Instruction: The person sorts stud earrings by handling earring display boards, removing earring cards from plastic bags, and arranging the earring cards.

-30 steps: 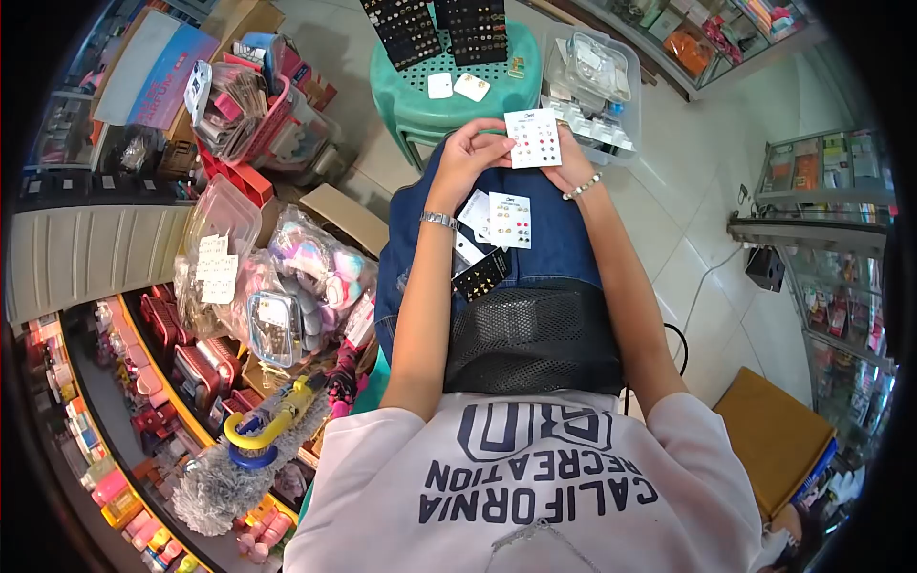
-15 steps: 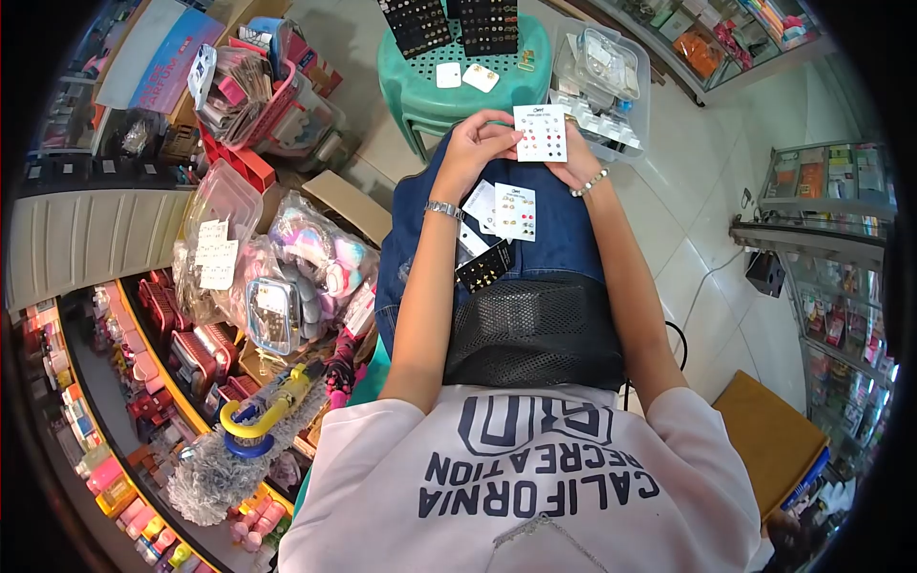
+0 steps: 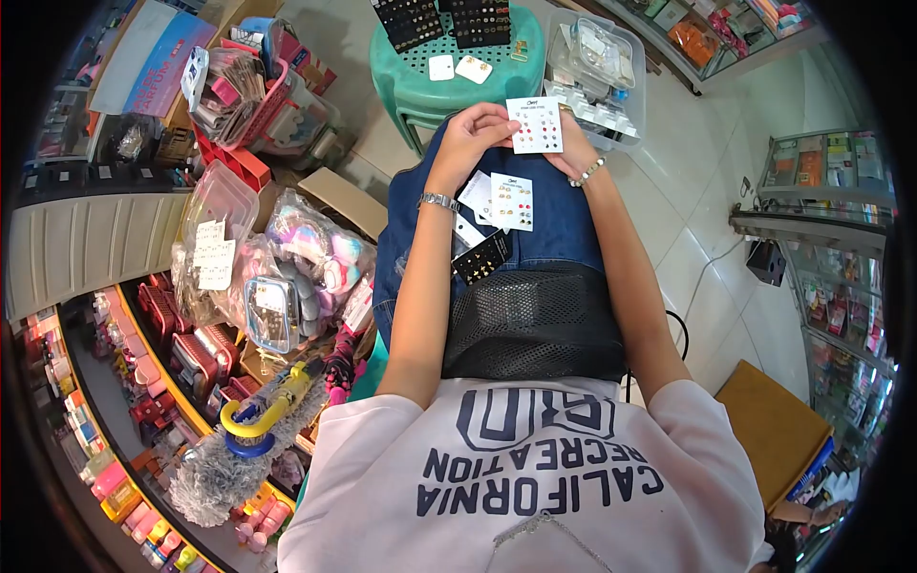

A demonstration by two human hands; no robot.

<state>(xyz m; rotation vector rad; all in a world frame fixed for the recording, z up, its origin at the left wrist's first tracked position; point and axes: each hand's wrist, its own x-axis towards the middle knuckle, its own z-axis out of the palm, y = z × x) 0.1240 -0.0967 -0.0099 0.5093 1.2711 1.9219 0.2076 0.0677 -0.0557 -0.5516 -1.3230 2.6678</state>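
A white card with rows of small studs (image 3: pixel 535 126) is held up above the knees. My left hand (image 3: pixel 469 139), with a metal watch at the wrist, pinches its left edge. Behind its right side is my right hand (image 3: pixel 575 151), closed on the card, with its fingertips partly hidden; a beaded bracelet circles that wrist. On my denim-covered lap lie another white stud card (image 3: pixel 512 202), partly over other white cards, and a black card with gold-coloured earrings (image 3: pixel 482 258).
Ahead, a green stool (image 3: pixel 458 91) bears black earring displays (image 3: pixel 412 24) and two small white cards. A clear plastic bin (image 3: pixel 630 91) stands to its right. Bagged goods (image 3: pixel 320 248) and a duster (image 3: pixel 205 477) are at the left, a brown box (image 3: pixel 772 435) at the right.
The view has shifted slightly. Both hands keep hold of the white card, which sits a little higher in view than at first. The lap cards have stayed in place.
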